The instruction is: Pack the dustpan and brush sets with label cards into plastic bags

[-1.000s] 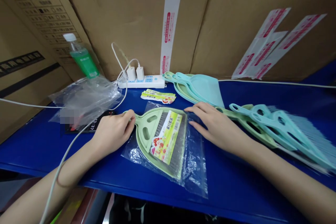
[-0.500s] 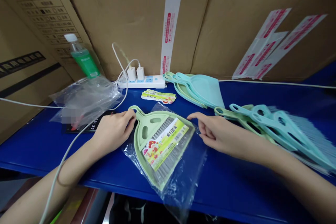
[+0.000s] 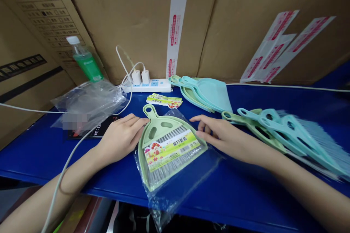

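A light green dustpan [image 3: 161,122] lies on the blue table with its handle pointing away from me. A grey-bristled brush [image 3: 166,174] is nested in it, with a mushroom-patterned label card [image 3: 172,149] across the bristles. Clear plastic bag [image 3: 186,189] surrounds the set and spreads towards the table's front edge. My left hand [image 3: 124,136] has its fingers closed at the left side of the dustpan's neck. At the opposite edge, my right hand [image 3: 218,131] has its index finger stretched out and its thumb against the rim; the other fingers curl.
Behind are stacked green and blue dustpans [image 3: 212,93], label cards [image 3: 164,100] and a power strip [image 3: 153,85]. Several brushes [image 3: 284,131] lie right. Left are crumpled plastic bags [image 3: 90,98], a green-liquid bottle [image 3: 89,63], a dark clock display [image 3: 98,130] and a white cable [image 3: 68,160].
The dustpan set has turned, its handle shifting right and away so that it points more directly back. My left hand has moved slightly right; the right thumb has come onto the rim.
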Available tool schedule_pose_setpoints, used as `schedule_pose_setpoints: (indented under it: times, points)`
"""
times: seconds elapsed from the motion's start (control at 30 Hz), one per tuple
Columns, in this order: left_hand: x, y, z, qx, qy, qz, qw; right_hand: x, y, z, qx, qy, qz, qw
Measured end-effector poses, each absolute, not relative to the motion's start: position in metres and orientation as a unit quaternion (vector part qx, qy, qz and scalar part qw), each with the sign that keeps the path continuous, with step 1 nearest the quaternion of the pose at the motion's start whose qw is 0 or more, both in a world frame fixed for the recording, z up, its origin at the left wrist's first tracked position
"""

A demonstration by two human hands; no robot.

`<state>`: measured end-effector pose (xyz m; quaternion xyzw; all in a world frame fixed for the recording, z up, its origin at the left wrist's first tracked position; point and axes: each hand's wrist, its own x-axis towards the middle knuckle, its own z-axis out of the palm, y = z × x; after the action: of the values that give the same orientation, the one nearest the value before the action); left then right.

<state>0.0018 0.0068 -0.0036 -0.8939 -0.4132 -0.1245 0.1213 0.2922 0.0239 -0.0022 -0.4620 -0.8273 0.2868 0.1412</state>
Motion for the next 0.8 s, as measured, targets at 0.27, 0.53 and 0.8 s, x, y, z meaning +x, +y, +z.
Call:
schedule_pose_setpoints:
  times: [0.27, 0.53, 0.8]
  points:
    - [0.002, 0.007, -0.003, -0.928, -0.332, -0.129, 0.106, 0.297, 0.023, -0.006, -0.455, -0.812, 0.354, 0.092]
    - [0.006, 0.0, 0.0, -0.948, -0.29, -0.131, 0.016, 0.304, 0.014, -0.004, -0.419, -0.794, 0.439, 0.04]
    - [0.006, -0.007, 0.001, -0.963, -0.214, -0.118, -0.111, 0.301, 0.007, -0.003, -0.443, -0.845, 0.295, 0.05]
